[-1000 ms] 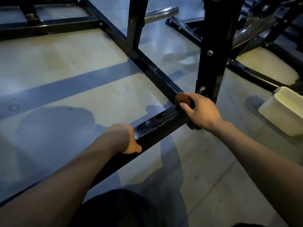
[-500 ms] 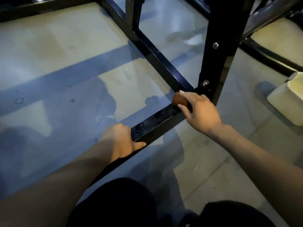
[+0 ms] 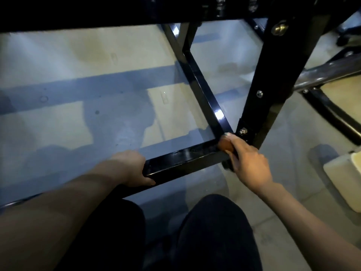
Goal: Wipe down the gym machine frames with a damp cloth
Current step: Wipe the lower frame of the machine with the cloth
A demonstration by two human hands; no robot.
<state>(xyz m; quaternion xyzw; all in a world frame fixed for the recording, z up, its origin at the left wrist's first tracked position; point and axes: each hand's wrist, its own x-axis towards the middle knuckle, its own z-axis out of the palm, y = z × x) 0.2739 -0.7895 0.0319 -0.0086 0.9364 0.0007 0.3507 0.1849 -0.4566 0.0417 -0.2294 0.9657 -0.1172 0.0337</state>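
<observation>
**Item 1: cloth** (image 3: 225, 145). Small brown wad, soft and pliable as far as it shows. Sits at the corner where the low rail (image 3: 183, 156) meets the side rail (image 3: 203, 89), just beside the upright (image 3: 261, 90) and its bolt (image 3: 243, 131). Your R hand (image 3: 250, 165) has it bunched under curled fingers, pressed onto the rail top. Judged light and damp, so it will likely slide on gloss paint; keep it wadded and press from above.

**Item 2: frame.** Black box tube, glossy, rigid. Judged heavy and fixed enough to lean on. Edges are square and the bolt stands proud near the cloth, so you could snag knuckles or fabric there. Work round the bolt, not over it.

**Item 3: L hand** (image 3: 132, 169). Wrapped over the low rail nearer you, thumb on the near face, bracing. Good hold point: plain tube, no hardware.

**Item 4: tub** (image 3: 340, 177). Cream, on the floor to your right, apart from the frame. Contents not visible.

**Progress (judged):** low-rail corner in hand; side rail and upright probably still to do.
</observation>
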